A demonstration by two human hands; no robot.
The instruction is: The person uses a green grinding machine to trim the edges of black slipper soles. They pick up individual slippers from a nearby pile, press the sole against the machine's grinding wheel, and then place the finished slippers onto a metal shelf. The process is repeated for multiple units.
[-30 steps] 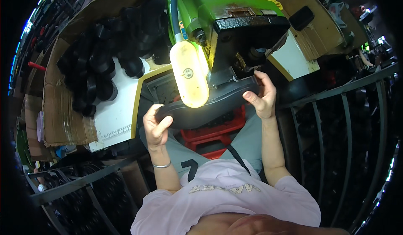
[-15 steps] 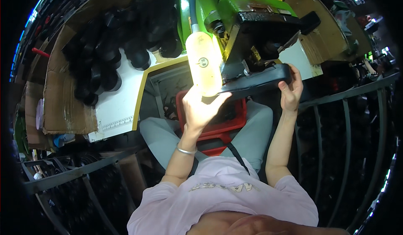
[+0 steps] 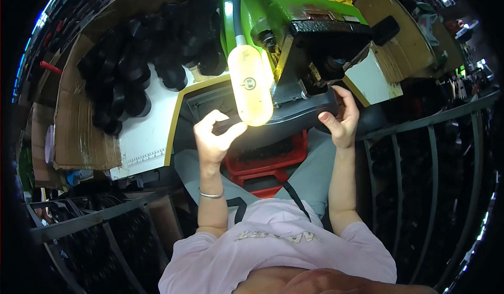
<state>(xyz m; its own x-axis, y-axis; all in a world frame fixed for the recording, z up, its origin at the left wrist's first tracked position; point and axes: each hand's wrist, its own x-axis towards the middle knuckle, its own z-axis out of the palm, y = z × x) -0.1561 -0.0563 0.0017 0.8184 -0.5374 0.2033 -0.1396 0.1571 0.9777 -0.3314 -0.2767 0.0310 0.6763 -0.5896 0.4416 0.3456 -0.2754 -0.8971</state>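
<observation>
Under the dark working head of a green machine (image 3: 310,0), a long black shoe sole (image 3: 294,118) lies crosswise, held up between both hands. My left hand (image 3: 211,139) pinches its left end, thumb in front and fingers curled behind. At the other end my right hand (image 3: 342,119) grips the sole the same way. The upper edge of the sole meets the machine's lower tip. A glowing oval lamp (image 3: 251,86) hangs in front and hides part of the sole near my left hand.
A cardboard box (image 3: 86,142) at left surrounds a heap of black soles (image 3: 131,79) on a white table (image 3: 149,128). Another carton (image 3: 404,58) stands right of the machine. Below is a red plastic tray (image 3: 252,177) between my legs. Metal racks (image 3: 420,126) flank both sides.
The sole and both hands have shifted left and slightly down along the machine. The left hand now sits farther out from the lamp, and the sole looks turned.
</observation>
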